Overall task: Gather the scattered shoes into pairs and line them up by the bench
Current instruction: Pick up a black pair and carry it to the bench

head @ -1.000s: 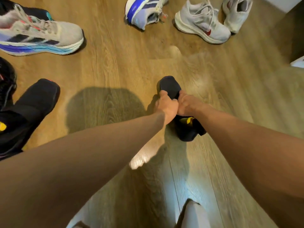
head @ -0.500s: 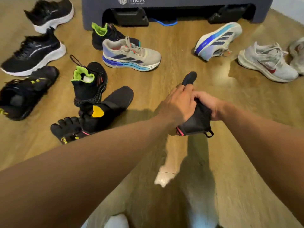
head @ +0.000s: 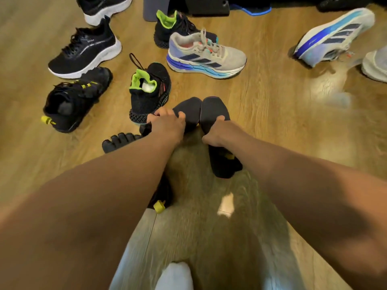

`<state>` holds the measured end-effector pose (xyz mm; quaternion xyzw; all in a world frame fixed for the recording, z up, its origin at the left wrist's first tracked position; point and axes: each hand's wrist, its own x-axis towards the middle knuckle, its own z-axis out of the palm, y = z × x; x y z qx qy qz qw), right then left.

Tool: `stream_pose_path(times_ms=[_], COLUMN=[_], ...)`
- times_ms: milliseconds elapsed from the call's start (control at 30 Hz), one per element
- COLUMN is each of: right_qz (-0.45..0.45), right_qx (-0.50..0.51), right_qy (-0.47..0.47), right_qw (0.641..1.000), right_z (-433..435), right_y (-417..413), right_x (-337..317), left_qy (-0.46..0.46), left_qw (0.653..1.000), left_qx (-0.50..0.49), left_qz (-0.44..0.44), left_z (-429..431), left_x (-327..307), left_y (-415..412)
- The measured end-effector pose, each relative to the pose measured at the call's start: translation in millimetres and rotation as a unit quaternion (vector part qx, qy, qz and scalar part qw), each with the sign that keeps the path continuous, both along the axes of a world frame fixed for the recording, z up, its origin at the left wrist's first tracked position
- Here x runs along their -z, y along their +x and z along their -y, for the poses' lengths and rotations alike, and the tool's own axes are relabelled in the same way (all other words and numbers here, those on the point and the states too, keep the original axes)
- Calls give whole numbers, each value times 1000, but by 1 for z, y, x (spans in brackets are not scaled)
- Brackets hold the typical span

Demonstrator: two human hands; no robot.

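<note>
Each of the hands grips one black slip-on: left hand the left slip-on, right hand the right slip-on. Keep toes level and sides touching while carrying them.

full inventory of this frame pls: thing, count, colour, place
black slip-on shoes: 2, black with yellow tabs, centre floor, toes side by side, one under each hand
black toe shoe: 1, black, left of the left forearm
black lime-collar sneakers: 2, black and lime, centre-left and by the bench
grey striped sneakers: 2, grey with blue soles, centre top and tipped at upper right
black white-soled sneakers: 2, upper left
black yellow-trim shoe: 1, left
pale shoe: 1, right edge, cut off
bench: 1, dark, top edge
floor: wood
left hand: gripping left slip-on
right hand: gripping right slip-on
</note>
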<state>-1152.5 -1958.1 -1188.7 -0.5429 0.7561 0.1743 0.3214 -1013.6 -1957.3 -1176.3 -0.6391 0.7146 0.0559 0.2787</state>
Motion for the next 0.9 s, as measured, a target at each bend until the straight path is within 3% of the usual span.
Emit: stream_pose_path(times_ms=[100,200,300,333,400,467,533,600,633,767,800,900], right_qz=[-17,8,36,54,128,204,248,265,264,173,143,132], right_qx=[-14,20,68,87,148,212,241,247,242,169,136,54], right_qy=[-11,-23,-47,-51,-58,-55,-37,-27,-24,-44,-56,-60], right_qw=[1000,1000,996,993,979,954,938,932,934,969,979,988], right_z=[-2,-2,0,1,3,2,-2,-7,-9,-13,-13,-12], right_y=[-1,-4,-17,-23,-36,-50,-62,-72,-75,-77,-75,-73], right_x=[10,9,-1,-6,-16,-26,-35,-42,-44,-44,-44,-43], left_qy=[-67,-84,-133,-136,-100,-29,29,44,32,-53,-46,34], left_qw=[996,989,949,913,776,653,619,628,648,849,866,838], left_qx=[63,26,-89,-170,-337,-430,-442,-425,-414,-242,-202,-169], left_qz=[-2,-118,-270,-344,-524,-623,-649,-651,-639,-467,-455,-517], left_z=[-1,2,9,13,19,17,11,11,13,9,4,-3], left_x=[10,12,8,2,-14,-24,-26,-24,-23,-20,-18,-17], left_y=[5,3,0,1,7,13,16,14,11,-17,-27,-45])
